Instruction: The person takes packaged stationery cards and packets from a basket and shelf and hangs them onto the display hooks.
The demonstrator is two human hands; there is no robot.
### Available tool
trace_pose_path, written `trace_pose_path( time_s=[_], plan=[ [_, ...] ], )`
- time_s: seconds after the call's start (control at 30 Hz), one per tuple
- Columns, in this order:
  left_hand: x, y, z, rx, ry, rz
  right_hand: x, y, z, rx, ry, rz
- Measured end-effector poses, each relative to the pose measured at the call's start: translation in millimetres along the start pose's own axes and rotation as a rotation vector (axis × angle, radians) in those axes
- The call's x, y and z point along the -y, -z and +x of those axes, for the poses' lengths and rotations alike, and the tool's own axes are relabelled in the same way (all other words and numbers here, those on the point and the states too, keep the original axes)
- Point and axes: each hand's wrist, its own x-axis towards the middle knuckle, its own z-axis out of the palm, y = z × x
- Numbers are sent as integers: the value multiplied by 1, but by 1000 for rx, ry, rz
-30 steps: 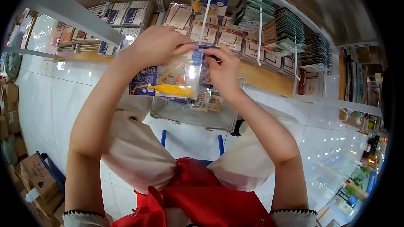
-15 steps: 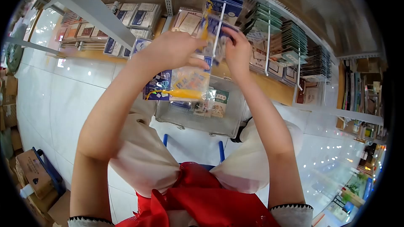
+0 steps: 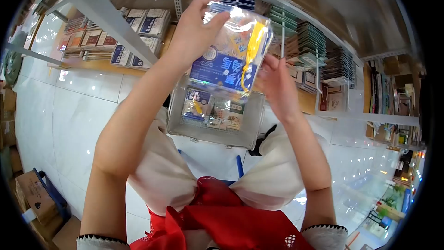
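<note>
My left hand (image 3: 196,32) grips the upper left edge of a clear-wrapped blue packet (image 3: 222,69) with a yellow tassel, thumb across its front. The packet is tilted and held above a grey basket (image 3: 210,134); whether it is one or a stack, I cannot tell. Close to the packet's right edge is my right hand (image 3: 282,88), fingers bent and slightly apart, near the end of a white hook (image 3: 283,41). Whether its fingertips touch the packet is unclear. Inside the basket lie a smaller-looking blue packet (image 3: 196,104) with a yellow tassel and other wrapped packets (image 3: 226,115).
Green packets (image 3: 311,41) and dark packets (image 3: 340,67) hang on hooks to the right. Boxed goods (image 3: 155,21) line the shelf at left, behind a grey metal post (image 3: 99,14). Cardboard boxes (image 3: 39,192) stand on the floor at lower left.
My left hand has risen and now holds the tasselled packet higher, over the hooks. The right hand has moved down and right. More of the basket's contents show.
</note>
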Motion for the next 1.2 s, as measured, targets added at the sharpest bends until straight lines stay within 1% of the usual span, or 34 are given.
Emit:
trace_pose_path(
  time_s=[0.03, 0.07, 0.13, 0.17, 0.2, 0.23, 0.27, 0.33, 0.4, 0.43, 0.53, 0.57, 0.63, 0.67, 0.7, 0.73, 0.8, 0.83, 0.9, 0.93, 0.97, 1.0, 1.03, 1.07, 1.1, 1.13, 1.17, 1.2],
  plan=[
    [-8, -9, -7, -30, 45, -119, -2, -2, -8, -2, -10, 13],
    [-14, -17, -12, -72, 61, -170, -4, -4, -14, -5, -20, 32],
    [-18, -31, -21, -144, 104, -258, -5, -5, -14, -50, 57, -12],
    [-9, -37, -22, -177, 18, -259, -6, 3, -12, -86, 76, -43],
    [-13, -39, -27, -110, 59, -298, -5, 11, -10, -122, 96, -80],
    [-23, -40, -29, -48, 90, -343, -3, 20, -5, -213, 218, 11],
    [-29, -39, -31, 11, 118, -390, 4, 30, -2, -285, 258, 49],
    [-30, -34, -31, 412, 189, -353, 25, 54, -1, -422, 343, 122],
    [-36, -35, -36, 774, 290, -339, 46, 71, -6, -358, 332, 66],
    [-42, -34, -38, 931, 434, -375, 54, 76, -9, -325, 323, 40],
    [-25, -34, -45, 1107, 737, -581, 65, 84, -15, -145, 259, -524],
    [-14, -40, -48, 1217, 798, -620, 65, 77, -17, -44, 276, -582],
    [-2, -51, -54, 1430, 924, -701, 58, 69, -18, 118, 201, -695],
    [1, -57, -62, 1332, 932, -603, 54, 65, -17, 185, 163, -744],
    [-3, -69, -75, 1233, 935, -507, 49, 59, -19, 181, 133, -687],
    [-6, -78, -84, 1133, 935, -413, 47, 58, -19, 158, 157, -754],
    [-7, -88, -91, 1037, 856, -417, 45, 58, -18, 113, 203, -890],
    [-7, -92, -94, 989, 816, -419, 39, 63, -13, -1, 325, -937],
    [-3, -94, -96, 862, 717, -400, 42, 66, -12, -245, 598, -880],
    [-3, -92, -94, 809, 746, -389, 44, 67, -11, -366, 734, -843],
    [-5, -91, -90, 755, 773, -379, 45, 72, -10, -391, 739, -825],
    [-7, -90, -87, 701, 800, -370, 41, 72, -10, -378, 662, -703],
    [-9, -90, -86, 635, 640, -415, 36, 70, -12, -363, 585, -583],
    [-8, -89, -84, 601, 582, -363, 30, 68, -15, -347, 505, -465],
    [-7, -89, -80, 568, 524, -312, 23, 63, -18, -282, 436, -361],
    [-4, -89, -77, 535, 468, -260, 15, 63, -19, -265, 412, -454],
    [1, -89, -75, 548, 364, -168, 11, 62, -20, -280, 402, -431],
    [2, -90, -75, 468, 407, -220, 8, 61, -21, -295, 391, -408]
  ],
)
